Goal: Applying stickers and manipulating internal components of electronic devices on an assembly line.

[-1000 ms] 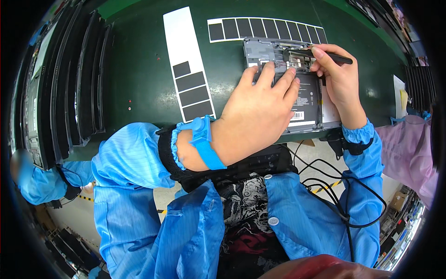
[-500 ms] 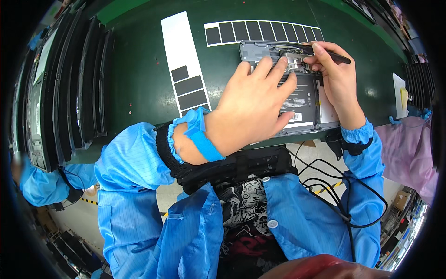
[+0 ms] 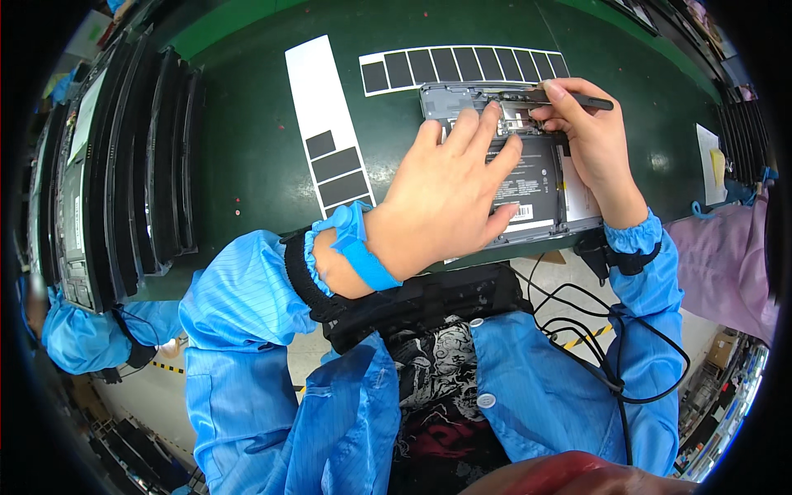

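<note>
Dark grey and flat, an opened laptop-like casing (image 3: 536, 173) is seated on the green work table (image 3: 247, 124), right of centre in the upper half of the frame, with its inner parts exposed. Its upper part is overlapped by the left hand (image 3: 441, 194), whose fingers are spread wide, with the fingertips set over the casing; whether any small part is pressed beneath them cannot be told. Slim black tweezers (image 3: 596, 101) are held in a narrow pinch by the right hand (image 3: 598, 140), angled over the casing's upper right part; whether anything is gripped between their tips cannot be made out. A bright blue wristband (image 3: 367, 260) is worn on the left wrist. Above the casing, a long white strip with black rectangles (image 3: 455, 66) is laid crosswise; another white sheet with black rectangles (image 3: 312, 87) is placed at upper centre-left. Upright black panels (image 3: 136, 157) are lined up at the frame's left.
</note>
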Available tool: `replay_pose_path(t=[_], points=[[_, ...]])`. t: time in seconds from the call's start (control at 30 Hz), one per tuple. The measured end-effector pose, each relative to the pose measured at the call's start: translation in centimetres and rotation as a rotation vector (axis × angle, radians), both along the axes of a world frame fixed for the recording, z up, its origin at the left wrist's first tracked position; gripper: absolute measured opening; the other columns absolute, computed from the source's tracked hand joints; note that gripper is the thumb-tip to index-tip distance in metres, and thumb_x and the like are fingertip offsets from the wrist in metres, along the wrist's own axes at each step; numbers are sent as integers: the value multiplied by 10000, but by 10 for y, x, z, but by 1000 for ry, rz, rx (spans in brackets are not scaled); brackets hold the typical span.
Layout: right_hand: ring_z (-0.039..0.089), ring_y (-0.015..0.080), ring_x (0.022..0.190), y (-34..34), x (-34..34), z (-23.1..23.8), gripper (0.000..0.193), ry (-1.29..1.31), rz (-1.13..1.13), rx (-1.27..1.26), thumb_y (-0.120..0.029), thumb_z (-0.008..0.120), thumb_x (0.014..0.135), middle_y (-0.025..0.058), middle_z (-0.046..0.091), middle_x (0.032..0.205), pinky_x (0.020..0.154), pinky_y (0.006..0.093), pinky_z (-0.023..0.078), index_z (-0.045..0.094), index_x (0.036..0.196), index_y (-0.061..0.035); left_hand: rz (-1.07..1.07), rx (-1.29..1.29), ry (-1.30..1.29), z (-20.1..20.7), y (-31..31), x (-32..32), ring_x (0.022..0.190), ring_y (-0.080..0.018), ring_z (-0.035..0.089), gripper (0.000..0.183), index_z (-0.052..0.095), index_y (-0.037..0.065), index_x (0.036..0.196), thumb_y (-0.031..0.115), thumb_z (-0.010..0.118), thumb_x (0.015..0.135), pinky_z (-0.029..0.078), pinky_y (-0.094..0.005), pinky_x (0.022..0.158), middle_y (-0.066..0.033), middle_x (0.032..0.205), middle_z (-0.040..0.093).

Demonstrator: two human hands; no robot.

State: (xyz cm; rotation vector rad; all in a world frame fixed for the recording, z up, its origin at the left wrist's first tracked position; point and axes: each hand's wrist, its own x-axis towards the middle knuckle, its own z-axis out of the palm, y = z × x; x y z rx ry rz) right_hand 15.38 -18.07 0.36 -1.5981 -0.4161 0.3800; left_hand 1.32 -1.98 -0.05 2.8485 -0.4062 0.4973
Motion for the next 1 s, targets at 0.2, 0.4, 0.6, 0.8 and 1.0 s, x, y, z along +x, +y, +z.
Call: replay_pose_path(t=[0.2, 0.4, 0.6, 0.8, 1.0], points=[[647, 131, 759, -4, 5, -3, 268, 4, 70, 28, -217, 675, 858, 93, 667, 861, 663, 209, 480, 648, 979, 21, -51, -8, 33, 3, 4, 7, 1097, -333, 473, 670, 526, 53, 1217, 480, 658, 717, 412, -406, 845, -218, 1300, 463], [653, 147, 797, -6, 4, -1, 286, 56, 47, 124, -232, 653, 878, 96, 664, 880, 677, 217, 489, 630, 1006, 23, -127, -134, 119, 22, 15, -1, 1103, -312, 494, 485, 541, 46, 1190, 307, 661, 799, 441, -384, 898, -146, 1291, 507], [666, 196, 864, -6, 4, 1, 263, 151, 78, 243, -207, 626, 890, 114, 653, 943, 751, 246, 515, 619, 1020, 21, 298, -116, 221, 38, 76, -80, 1214, -348, 456, 476, 521, 39, 1254, 256, 626, 844, 384, -399, 998, -157, 1321, 496], [665, 200, 878, 20, -33, 28, 258, 71, 172, 81, -202, 626, 882, 101, 650, 948, 764, 259, 512, 619, 1024, 13, 379, -60, 165, -4, 56, -115, 1276, -390, 380, 583, 475, 34, 1301, 341, 631, 830, 326, -459, 1034, -144, 1364, 449], [573, 104, 632, 96, -78, 9, 315, -334, 327, -191, -315, 669, 827, 71, 648, 702, 578, 263, 454, 682, 938, -20, 484, -162, -32, -18, 60, -104, 1156, -306, 478, 488, 541, 20, 1197, 310, 644, 818, 400, -418, 935, -116, 1226, 529]])
